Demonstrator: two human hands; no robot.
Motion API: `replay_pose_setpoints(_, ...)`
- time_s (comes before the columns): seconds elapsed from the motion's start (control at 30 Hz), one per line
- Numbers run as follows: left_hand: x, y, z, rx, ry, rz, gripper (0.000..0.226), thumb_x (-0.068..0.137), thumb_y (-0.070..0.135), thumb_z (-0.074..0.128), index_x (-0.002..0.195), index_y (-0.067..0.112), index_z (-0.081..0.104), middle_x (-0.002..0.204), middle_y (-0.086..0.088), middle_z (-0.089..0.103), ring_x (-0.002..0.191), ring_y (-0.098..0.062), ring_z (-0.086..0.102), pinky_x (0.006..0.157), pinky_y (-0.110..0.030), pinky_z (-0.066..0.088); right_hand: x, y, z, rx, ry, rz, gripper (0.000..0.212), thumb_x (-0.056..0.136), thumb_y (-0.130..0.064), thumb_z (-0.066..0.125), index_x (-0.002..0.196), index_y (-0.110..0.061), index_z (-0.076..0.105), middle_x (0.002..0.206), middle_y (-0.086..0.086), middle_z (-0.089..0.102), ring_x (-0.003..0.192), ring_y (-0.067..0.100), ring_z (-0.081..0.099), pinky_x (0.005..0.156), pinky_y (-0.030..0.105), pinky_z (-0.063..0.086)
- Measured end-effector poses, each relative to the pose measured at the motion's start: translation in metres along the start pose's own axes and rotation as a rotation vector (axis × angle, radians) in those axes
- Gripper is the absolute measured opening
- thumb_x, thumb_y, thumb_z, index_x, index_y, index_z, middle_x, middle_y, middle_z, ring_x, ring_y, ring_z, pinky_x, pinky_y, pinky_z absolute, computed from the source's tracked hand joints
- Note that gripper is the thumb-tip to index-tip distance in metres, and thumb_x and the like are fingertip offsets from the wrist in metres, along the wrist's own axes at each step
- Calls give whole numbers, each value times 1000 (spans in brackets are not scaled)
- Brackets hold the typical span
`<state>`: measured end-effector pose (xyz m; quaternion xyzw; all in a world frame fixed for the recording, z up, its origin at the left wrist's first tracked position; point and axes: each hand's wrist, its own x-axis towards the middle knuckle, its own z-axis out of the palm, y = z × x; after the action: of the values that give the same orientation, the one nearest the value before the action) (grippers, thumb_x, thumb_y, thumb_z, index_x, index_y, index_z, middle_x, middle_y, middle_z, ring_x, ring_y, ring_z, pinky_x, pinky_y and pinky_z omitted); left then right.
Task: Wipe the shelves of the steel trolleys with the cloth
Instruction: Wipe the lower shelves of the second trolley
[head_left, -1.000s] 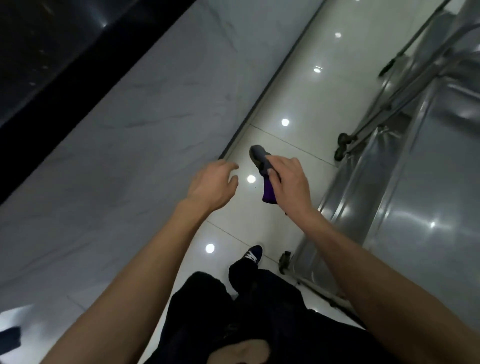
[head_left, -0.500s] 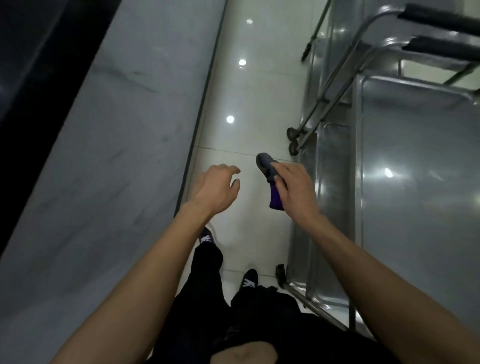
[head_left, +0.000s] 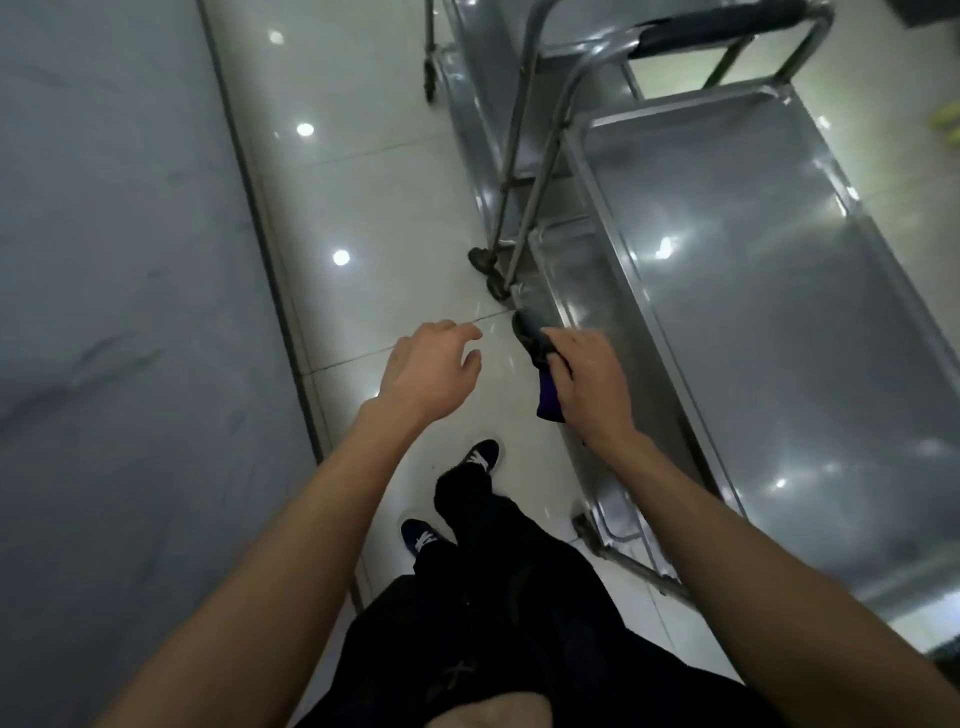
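Steel trolleys, two: near trolley (head_left: 769, 322) at 2 o'clock, flat glossy rimmed shelf, more fully in view than before; second trolley (head_left: 524, 78) at 12 o'clock, tubular frame.
Hands, two: left hand (head_left: 428, 371) loosely spread, holding nothing; right hand (head_left: 589, 387) still gripping the cloth.
Cloth (head_left: 543, 371), one: bunched, dark grey-purple, beside the near trolley's lower shelf edge.

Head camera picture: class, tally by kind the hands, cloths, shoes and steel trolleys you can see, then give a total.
Hands: 2, left hand and right hand
Cloths: 1, cloth
Shoes: 2, front shoe and rear shoe
Steel trolleys: 2, near trolley and far trolley
Total: 7
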<state>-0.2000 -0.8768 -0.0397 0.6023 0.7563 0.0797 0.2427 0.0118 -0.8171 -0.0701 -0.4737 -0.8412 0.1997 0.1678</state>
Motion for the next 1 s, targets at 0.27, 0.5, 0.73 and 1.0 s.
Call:
replay_pose_setpoints(0.27,106,17,-2,143,-231,164,39,102,34,45,139,25,55,137,-1,59,126,-23,52,101,-43,46,39,42,20,27,61,219,29,96,-5,57,125,-6,64,118,7,67,102,26,54,90,40,47)
replay_pose_setpoints(0.5,162,14,-12,264,-350,281,39,102,33,46,139,22,56,132,-4,62,121,-25,55,98,-45,48,56,57,49,23,76,378,32,96,-8,60,129,-7,64,122,7,67,107,24,55,95,39,49)
replay_pose_setpoints(0.73,218,18,-4,300,-451,410,39,102,32,48,138,23,57,132,-4,62,120,-25,56,98,-47,48,67,57,68,19,147,552,33,95,-7,63,128,-6,64,121,10,68,106,29,57,90,42,51)
replay_pose_setpoints(1.0,302,-7,-4,305,-565,611,38,100,32,49,136,23,58,129,-4,63,120,-26,56,99,-46,47,112,32,96,-29,254,847,32,98,-9,56,129,-6,64,125,12,66,112,31,57,99,42,46)
